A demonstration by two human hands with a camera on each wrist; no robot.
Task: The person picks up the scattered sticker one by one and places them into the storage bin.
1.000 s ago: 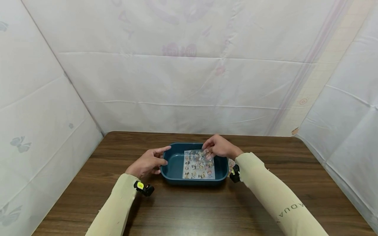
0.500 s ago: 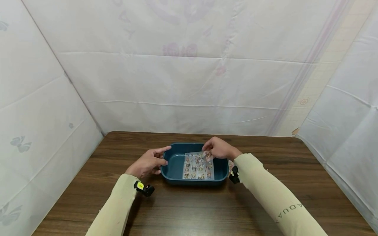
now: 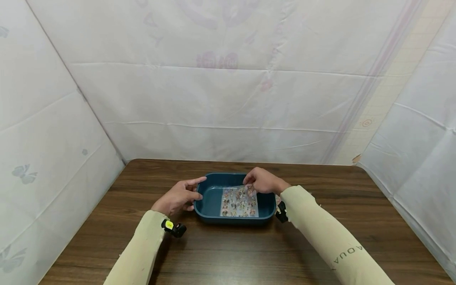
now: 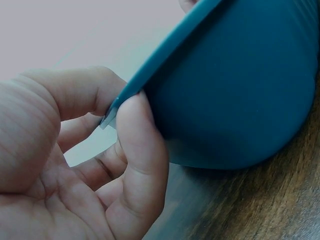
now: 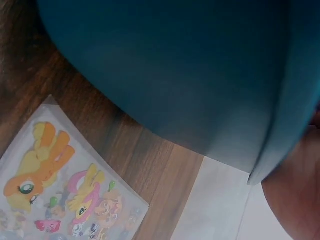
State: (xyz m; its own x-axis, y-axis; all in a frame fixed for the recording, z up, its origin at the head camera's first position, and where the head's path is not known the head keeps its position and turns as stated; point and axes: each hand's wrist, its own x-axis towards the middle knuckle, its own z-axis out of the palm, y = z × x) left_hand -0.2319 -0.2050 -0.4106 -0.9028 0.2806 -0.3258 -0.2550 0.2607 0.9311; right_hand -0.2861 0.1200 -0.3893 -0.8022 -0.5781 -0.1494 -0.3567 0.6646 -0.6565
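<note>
Sticker sheet (image 3: pixel 238 203) is in blue tray (image 3: pixel 211 201), unreleased, right hand (image 3: pixel 264 181) pinching it, left hand (image 3: pixel 178 196) gripping rim, second sheet (image 5: pixel 75 187) outside.

Tray (image 3: pixel 209 200): smooth, rigid blue plastic, its outer wall near matt; inside it, the printed sheet (image 3: pixel 236 203) appears to be thin, translucent plastic film with a slight gloss. Tabletop (image 3: pixel 228 249): brown wood grain, smooth, with a soft sheen in the foreground; the second sheet (image 5: pixel 82 185) on it is likewise smooth and film-like. Backdrop (image 3: pixel 213 99): thin white sheeting, creased, cloth or plastic being indistinguishable; sleeves (image 3: pixel 137 251): matt, pale cloth; wrist devices (image 3: pixel 174 228): black, plastic-looking casings.
</note>
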